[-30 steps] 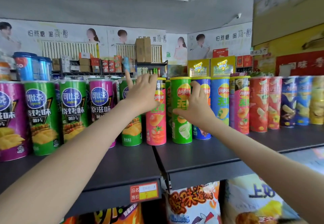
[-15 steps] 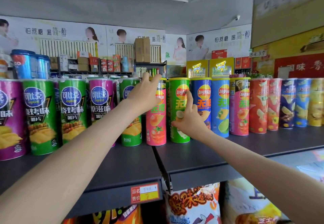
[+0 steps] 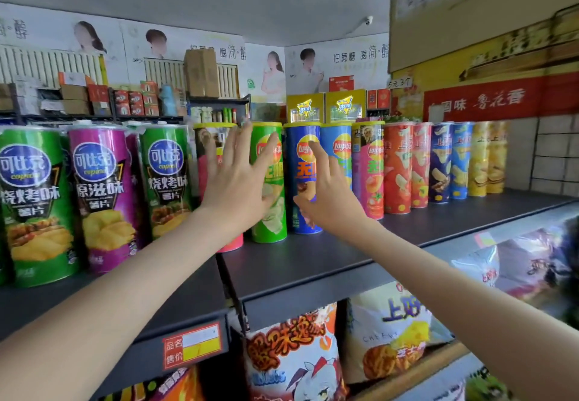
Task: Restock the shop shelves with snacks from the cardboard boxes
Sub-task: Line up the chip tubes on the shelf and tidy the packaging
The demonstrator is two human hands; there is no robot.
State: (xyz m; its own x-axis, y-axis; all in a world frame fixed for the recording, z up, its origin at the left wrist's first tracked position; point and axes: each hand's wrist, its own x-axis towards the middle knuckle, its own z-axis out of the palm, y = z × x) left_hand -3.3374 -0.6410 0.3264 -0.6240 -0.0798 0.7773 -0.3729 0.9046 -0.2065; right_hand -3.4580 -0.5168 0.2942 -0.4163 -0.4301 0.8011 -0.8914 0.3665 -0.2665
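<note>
A row of tall crisp cans stands on the dark top shelf [image 3: 313,262]. My left hand [image 3: 238,178] is flat with fingers spread, palm against the front of a pink can [image 3: 233,245] and the green Lay's can [image 3: 274,215]. It holds nothing. My right hand [image 3: 326,193] reaches to the dark blue Lay's can [image 3: 299,162], index finger stretched up over its logo and thumb out to the left, gripping nothing. A light blue can [image 3: 340,146] stands just right of it.
Green and purple Copico cans [image 3: 103,193] fill the shelf's left part. Red, navy and yellow cans [image 3: 438,162] run to the right. Snack bags [image 3: 291,356] hang below the shelf, beside a price label [image 3: 192,347]. A cardboard box [image 3: 200,71] sits on a far rack.
My left hand has slid right and spread flat over the pink and green cans. My right hand has shifted from the green can to the dark blue one and risen.
</note>
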